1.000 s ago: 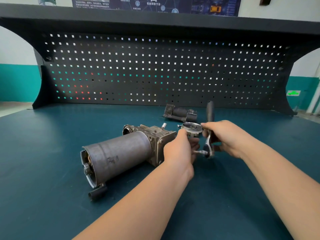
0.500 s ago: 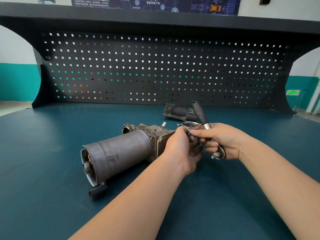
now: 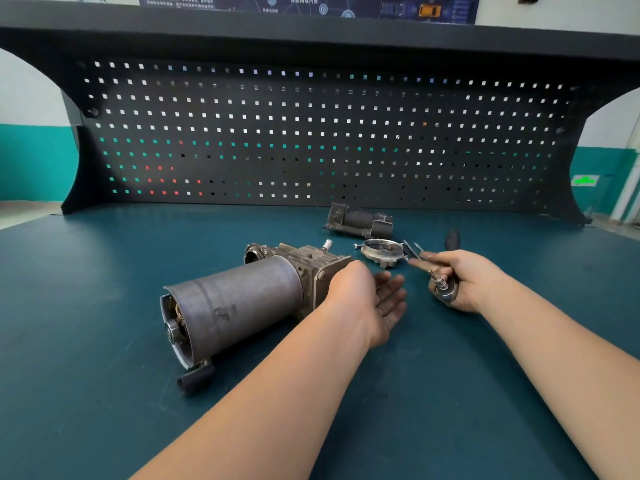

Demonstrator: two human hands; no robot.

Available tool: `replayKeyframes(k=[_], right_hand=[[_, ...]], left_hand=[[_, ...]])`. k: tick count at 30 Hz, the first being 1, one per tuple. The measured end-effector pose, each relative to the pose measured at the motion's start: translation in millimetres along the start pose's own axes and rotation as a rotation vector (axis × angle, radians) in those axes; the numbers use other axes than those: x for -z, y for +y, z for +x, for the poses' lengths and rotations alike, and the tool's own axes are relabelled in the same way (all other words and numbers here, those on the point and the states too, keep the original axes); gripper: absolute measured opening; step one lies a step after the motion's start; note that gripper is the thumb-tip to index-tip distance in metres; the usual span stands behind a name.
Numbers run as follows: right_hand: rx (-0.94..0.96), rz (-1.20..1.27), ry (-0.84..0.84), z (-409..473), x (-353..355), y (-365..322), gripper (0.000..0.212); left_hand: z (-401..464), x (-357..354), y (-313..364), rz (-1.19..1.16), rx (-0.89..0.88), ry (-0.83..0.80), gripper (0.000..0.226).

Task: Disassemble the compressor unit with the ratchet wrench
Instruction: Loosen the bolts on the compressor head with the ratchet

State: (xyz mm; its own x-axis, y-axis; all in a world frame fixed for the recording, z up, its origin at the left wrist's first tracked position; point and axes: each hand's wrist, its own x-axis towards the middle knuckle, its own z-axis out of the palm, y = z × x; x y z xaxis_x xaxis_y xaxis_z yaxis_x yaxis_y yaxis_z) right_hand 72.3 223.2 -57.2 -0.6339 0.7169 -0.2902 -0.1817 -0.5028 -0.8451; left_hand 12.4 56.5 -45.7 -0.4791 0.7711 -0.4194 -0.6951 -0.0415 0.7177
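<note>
The compressor unit (image 3: 239, 306), a grey steel cylinder joined to a cast housing, lies on its side on the blue bench. My left hand (image 3: 372, 299) hovers just right of the housing, palm turned inward, fingers straight and holding nothing. My right hand (image 3: 467, 282) grips the ratchet wrench (image 3: 441, 289); its chrome head and socket point toward me and its black handle sticks out behind the hand. A round metal cover ring (image 3: 381, 252) lies on the bench beyond both hands.
A smaller dark compressor part (image 3: 360, 221) lies farther back near the black pegboard (image 3: 311, 133). A few thin bolts (image 3: 410, 249) lie beside the ring. A black connector (image 3: 195, 379) juts from the cylinder's near end. The blue bench top (image 3: 104, 341) spreads all around.
My left hand has let go near the housing and opened. My right hand has pulled right, away from the unit, with the wrench. The cover ring now lies uncovered on the bench.
</note>
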Motion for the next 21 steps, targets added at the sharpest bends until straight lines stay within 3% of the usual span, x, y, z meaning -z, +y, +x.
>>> replayKeyframes(k=[5, 8, 11, 14, 16, 18, 21], right_hand=[[0.073, 0.122, 0.023, -13.1, -4.8, -10.9, 0.026], [0.132, 0.092, 0.011, -28.5, -20.8, -10.4, 0.031], [0.121, 0.021, -0.061, -43.9, -42.3, 1.0, 0.031], [0.061, 0.003, -0.12, -54.0, -57.7, 18.7, 0.03], [0.055, -0.003, -0.14, -56.4, -63.8, 29.8, 0.031], [0.074, 0.049, -0.134, -57.2, -67.2, 37.5, 0.03], [0.065, 0.094, -0.144, -58.3, -67.9, 41.8, 0.03]], left_hand=[[-6.4, -7.9, -9.0, 0.082, 0.05, -0.064, 0.028], [-10.3, -14.4, -19.9, 0.19, -0.061, -0.11, 0.018], [-17.5, -20.4, -33.4, 0.279, -0.205, -0.126, 0.023], [-32.3, -18.0, -35.7, 0.317, -0.234, -0.128, 0.018], [-42.5, -8.4, -27.4, 0.502, -0.253, -0.082, 0.012], [-52.3, 7.2, -8.9, 0.934, -0.475, 0.021, 0.006], [-70.7, 31.1, 31.5, 1.595, -1.111, 0.352, 0.008]])
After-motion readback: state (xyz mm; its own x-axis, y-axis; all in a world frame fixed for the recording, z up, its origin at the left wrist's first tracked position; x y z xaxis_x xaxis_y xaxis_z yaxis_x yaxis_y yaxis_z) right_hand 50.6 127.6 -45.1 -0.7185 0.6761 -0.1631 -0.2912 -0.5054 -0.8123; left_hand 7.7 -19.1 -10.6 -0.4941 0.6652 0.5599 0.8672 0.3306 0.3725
